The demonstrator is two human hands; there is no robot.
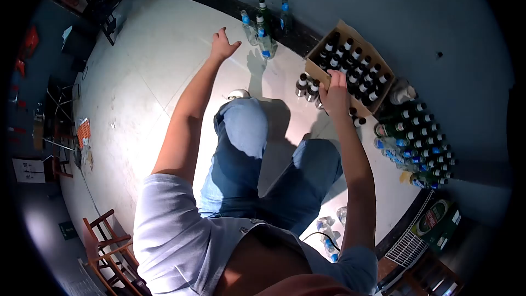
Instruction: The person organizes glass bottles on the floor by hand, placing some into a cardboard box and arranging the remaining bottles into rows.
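Observation:
My left hand (223,48) is raised over the pale floor at the upper middle, empty, with thumb and fingers spread. It is nearest to a clear bottle (266,48) with a blue label, one of several standing by the wall, and does not touch it. My right hand (336,94) is at the near wall of an open cardboard box (350,34), fingers together over its edge and thumb on the outer side. Dark bottles (356,66) with pale neck labels stand in the box. Outside it, beside my right hand, stand more dark-capped bottles (301,85).
Many green and clear bottles (419,140) stand along the right wall. A white wire rack (408,246) and a green carton (435,222) are at the lower right. Clear bottles (327,238) are beside my right arm. Wooden chairs (109,246) stand at the lower left.

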